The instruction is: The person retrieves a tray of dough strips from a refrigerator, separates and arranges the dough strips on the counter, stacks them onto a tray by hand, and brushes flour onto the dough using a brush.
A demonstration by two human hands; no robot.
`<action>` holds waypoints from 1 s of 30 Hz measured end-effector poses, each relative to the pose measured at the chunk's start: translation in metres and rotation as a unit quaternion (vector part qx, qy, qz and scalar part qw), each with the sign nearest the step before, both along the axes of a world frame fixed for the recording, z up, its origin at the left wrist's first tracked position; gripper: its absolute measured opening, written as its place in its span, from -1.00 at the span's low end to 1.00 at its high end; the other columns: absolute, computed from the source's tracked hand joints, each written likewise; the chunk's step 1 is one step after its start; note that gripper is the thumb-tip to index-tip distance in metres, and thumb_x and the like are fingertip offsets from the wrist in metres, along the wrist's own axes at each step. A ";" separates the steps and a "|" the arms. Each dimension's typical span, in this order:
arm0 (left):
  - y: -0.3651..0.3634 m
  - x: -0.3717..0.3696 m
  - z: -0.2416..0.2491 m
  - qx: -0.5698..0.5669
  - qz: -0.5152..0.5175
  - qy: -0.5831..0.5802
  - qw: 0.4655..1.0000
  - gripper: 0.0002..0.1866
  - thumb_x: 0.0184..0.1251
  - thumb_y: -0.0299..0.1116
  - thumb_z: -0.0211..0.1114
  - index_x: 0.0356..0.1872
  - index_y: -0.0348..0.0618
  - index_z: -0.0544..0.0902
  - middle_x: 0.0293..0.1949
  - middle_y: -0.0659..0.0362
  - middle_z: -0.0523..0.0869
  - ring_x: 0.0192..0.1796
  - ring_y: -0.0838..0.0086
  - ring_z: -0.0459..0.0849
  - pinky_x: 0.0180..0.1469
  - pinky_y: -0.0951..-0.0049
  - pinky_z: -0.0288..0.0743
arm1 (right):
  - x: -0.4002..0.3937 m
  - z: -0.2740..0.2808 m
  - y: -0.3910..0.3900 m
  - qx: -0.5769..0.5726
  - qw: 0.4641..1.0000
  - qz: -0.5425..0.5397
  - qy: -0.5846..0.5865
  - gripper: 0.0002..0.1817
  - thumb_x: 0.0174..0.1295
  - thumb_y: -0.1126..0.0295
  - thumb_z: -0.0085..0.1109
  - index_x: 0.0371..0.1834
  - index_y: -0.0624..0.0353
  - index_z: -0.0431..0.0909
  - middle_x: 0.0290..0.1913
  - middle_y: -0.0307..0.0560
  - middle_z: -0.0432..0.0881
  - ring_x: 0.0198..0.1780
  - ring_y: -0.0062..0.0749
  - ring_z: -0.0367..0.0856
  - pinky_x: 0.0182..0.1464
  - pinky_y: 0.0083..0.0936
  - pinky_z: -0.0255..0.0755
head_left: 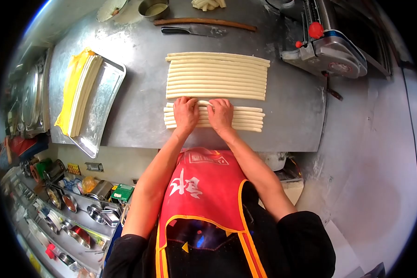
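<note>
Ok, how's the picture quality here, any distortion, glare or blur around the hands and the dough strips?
Head view: strong fisheye bending, with black corners and a curved table edge. Soft glare washes over the steel top near the tray. The left hand, right hand and dough strips at centre are fairly sharp; the shelves at lower left smear toward the rim.

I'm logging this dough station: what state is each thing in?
Left hand: flat on near dough strips.
Right hand: flat on same strips.
Far dough strips: laid side by side.
Tray: partly filled.
Knife: lying flat.
</note>
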State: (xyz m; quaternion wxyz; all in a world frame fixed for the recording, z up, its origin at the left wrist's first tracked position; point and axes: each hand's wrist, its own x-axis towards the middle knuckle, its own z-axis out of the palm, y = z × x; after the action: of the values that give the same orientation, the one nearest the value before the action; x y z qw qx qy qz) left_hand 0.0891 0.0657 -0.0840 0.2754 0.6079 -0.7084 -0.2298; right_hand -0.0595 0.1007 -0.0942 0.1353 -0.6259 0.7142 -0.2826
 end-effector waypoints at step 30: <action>-0.006 0.086 -0.004 0.027 0.104 0.012 0.994 -0.84 0.29 -0.44 0.28 -0.17 -0.21 0.74 -0.19 0.05 0.72 -0.07 0.16 0.64 0.05 0.22 0.52 | -0.162 0.014 0.038 0.039 0.983 -0.170 0.062 -0.78 0.28 0.25 0.25 -0.21 0.16 0.75 -0.28 -0.07 0.77 -0.12 -0.14 0.70 -0.01 -0.19 0.52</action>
State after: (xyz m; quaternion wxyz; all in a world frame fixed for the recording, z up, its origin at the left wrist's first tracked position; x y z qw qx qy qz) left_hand 0.1750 0.0599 -0.0877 0.2894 0.6825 -0.6319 -0.2261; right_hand -0.2210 0.1388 -0.0805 0.0650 -0.5060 0.8276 -0.2342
